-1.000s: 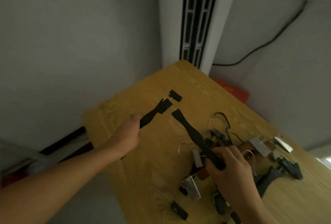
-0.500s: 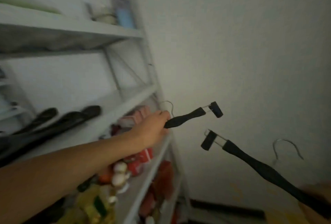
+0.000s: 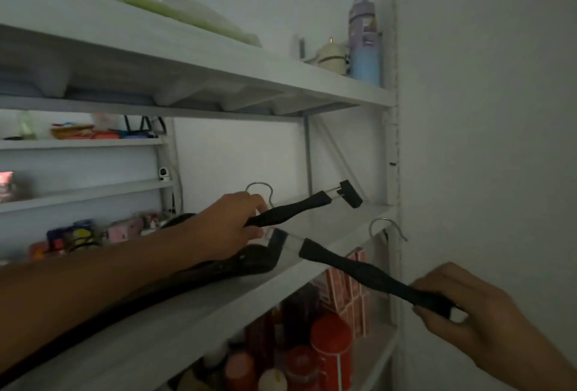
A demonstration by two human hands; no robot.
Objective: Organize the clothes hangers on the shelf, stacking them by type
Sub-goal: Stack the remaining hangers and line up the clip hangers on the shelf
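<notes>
My left hand [image 3: 229,225] grips a black clip hanger [image 3: 299,206] by its middle and holds it above the white shelf [image 3: 199,306]. Its metal hook rises behind my fingers and its clip points right. My right hand [image 3: 462,309] grips a second black clip hanger [image 3: 349,265] at one end. This one slants up to the left, and its clip hangs just over the shelf. Black hangers [image 3: 175,281] lie stacked on the shelf under my left forearm, partly hidden by it.
Red cans and bottles [image 3: 315,347] fill the shelf below. The shelf above carries a blue bottle [image 3: 364,47] and a small round jar [image 3: 331,56]. A white wall [image 3: 487,140] closes off the right side. More small items sit on shelves at the left.
My view has swung from the wooden table to the shelf unit. Both hands have carried their hangers up to the shelf, the left hand now over the stacked black hangers.
</notes>
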